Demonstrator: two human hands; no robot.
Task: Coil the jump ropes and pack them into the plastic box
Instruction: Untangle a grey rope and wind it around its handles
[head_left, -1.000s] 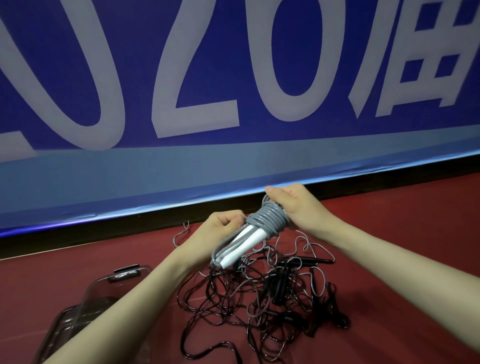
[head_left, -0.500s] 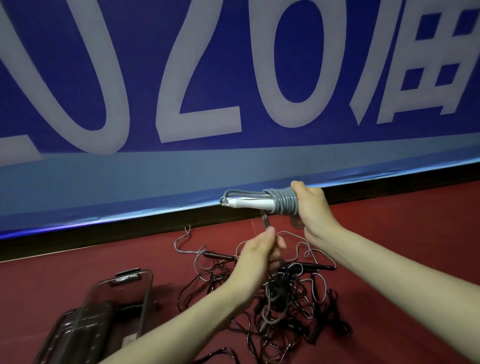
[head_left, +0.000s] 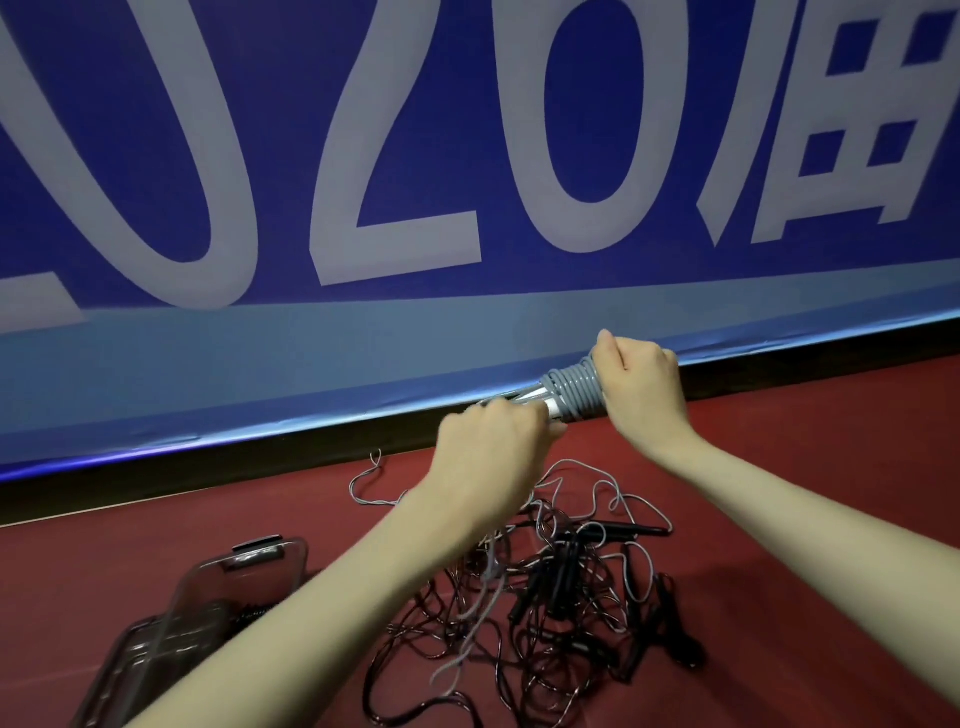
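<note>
At the lower left the plastic box (head_left: 244, 577) sits on the red floor (head_left: 831, 467) with its clear lid raised; something dark lies inside, too dim to name. To its right a tangle of black and grey jump ropes (head_left: 561, 587) is heaped on the floor, well apart from the box. Above the heap the left hand (head_left: 488, 452) is closed at the white handle end of the grey rope bundle (head_left: 571, 392), and a loose grey strand trails down under it toward the pile. The right hand (head_left: 641, 387) has its grip closed round the far end of the wound turns. The step in hand looks like winding this rope onto its handles. Next, the remaining tail likely needs wrapping and tucking tight before the bundle goes left and down into the box.
</note>
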